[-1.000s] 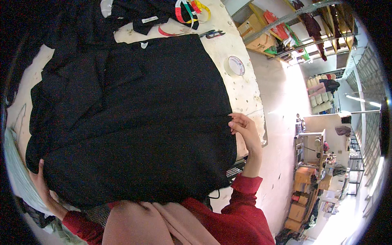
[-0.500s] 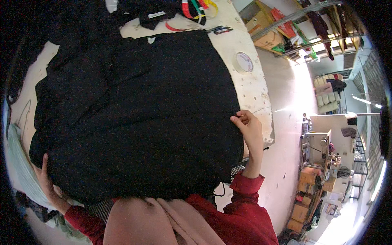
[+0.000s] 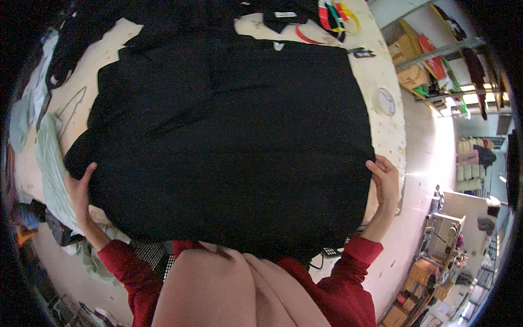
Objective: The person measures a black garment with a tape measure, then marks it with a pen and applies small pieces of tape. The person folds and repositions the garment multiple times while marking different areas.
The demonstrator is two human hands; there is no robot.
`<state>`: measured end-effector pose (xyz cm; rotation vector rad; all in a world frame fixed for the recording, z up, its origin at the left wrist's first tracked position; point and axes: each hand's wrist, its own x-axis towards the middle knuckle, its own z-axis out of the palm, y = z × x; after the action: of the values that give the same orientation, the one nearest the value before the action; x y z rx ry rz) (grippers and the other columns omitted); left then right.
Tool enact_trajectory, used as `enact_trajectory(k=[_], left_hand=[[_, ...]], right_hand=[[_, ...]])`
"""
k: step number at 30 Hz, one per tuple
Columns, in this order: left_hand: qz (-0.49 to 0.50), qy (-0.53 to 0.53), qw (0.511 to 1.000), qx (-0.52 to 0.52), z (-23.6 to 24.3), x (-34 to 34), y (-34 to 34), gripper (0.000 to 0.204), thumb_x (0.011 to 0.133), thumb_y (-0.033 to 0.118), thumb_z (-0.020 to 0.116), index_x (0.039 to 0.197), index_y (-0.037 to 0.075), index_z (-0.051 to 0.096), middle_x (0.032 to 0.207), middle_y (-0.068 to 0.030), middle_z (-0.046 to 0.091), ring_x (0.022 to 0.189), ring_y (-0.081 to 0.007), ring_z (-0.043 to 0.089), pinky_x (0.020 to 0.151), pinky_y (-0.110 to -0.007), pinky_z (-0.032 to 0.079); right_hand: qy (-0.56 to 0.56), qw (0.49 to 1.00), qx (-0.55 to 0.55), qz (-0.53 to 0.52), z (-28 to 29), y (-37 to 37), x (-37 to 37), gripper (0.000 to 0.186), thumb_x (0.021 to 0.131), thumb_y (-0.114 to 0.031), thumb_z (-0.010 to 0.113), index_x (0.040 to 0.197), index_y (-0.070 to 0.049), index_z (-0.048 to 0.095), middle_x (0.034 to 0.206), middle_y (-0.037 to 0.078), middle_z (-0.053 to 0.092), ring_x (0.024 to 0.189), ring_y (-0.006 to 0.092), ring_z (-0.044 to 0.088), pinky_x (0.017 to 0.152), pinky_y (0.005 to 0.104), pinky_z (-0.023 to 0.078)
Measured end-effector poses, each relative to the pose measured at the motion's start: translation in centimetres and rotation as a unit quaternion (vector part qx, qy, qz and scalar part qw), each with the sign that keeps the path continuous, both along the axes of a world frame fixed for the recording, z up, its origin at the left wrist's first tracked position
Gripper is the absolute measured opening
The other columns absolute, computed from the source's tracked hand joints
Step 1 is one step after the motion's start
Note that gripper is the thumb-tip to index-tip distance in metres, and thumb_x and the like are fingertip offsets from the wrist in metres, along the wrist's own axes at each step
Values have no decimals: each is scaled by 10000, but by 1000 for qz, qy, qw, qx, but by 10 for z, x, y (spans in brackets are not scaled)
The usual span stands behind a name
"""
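Black cloth (image 3: 234, 141): spread over the pale table (image 3: 391, 76), its near edge lying close to the person's body; shallow creases are seen across its left half.
Left hand (image 3: 80, 191): placed at the cloth's left edge, thumb laid on top; the fingers are hidden, so whether the edge is gripped cannot be told.
Right hand (image 3: 385, 177): set at the right edge, which is pinched between thumb and bent fingers.
Sleeves (image 3: 362, 252): red, worn on both arms, with a pale pink cloth (image 3: 212, 289) hung between them.
Tape roll (image 3: 385, 102): laid on the table near the cloth's right edge, apart from it.
Far side: a measuring tape (image 3: 355, 23) in red, green and yellow is left loosely looped, beyond a small dark tool (image 3: 362, 53).
Left side: a pale green cloth (image 3: 57, 169) is draped just beside the left hand.
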<state>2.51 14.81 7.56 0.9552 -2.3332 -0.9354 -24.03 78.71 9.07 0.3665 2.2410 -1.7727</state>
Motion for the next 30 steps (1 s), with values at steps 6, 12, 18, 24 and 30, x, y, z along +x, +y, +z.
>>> enact_trajectory(k=[6,12,18,24,30], left_hand=[[32,-1,995,99,-10,-7,13,587,775,162,814,1249,-43,534,1149,-117,637,1016,-208,609,927,-312,465],[7,23,993,116,-13,-7,6,564,793,181,799,1247,-30,540,1143,-118,645,995,-211,627,890,-322,498],[1,21,992,123,-8,-11,7,490,805,185,790,1191,-31,579,1087,-101,671,948,-181,642,853,-309,510],[23,-42,996,75,-9,-9,10,574,810,232,789,1238,-54,535,1135,-144,650,995,-243,635,877,-343,498],[94,-45,937,-333,-2,-10,108,643,929,270,617,1427,-31,344,1456,-229,373,1370,-369,322,1137,-470,209]], right_hand=[[-3,1000,-12,-14,2,-1,2,368,853,-52,690,1174,94,586,944,92,675,807,119,636,730,210,507],[18,999,22,-16,-1,-1,2,406,848,-51,697,1201,100,568,939,102,675,812,135,637,754,223,508],[33,999,26,-27,-2,-4,2,421,839,-61,709,1206,91,569,903,91,669,815,134,624,746,227,497],[67,995,77,-6,-4,-14,5,373,881,-119,675,1223,-9,573,1012,111,643,799,159,591,787,285,480],[279,824,482,107,-2,-77,77,500,988,-263,514,1423,-45,399,1505,191,315,1367,339,319,1124,461,251]])
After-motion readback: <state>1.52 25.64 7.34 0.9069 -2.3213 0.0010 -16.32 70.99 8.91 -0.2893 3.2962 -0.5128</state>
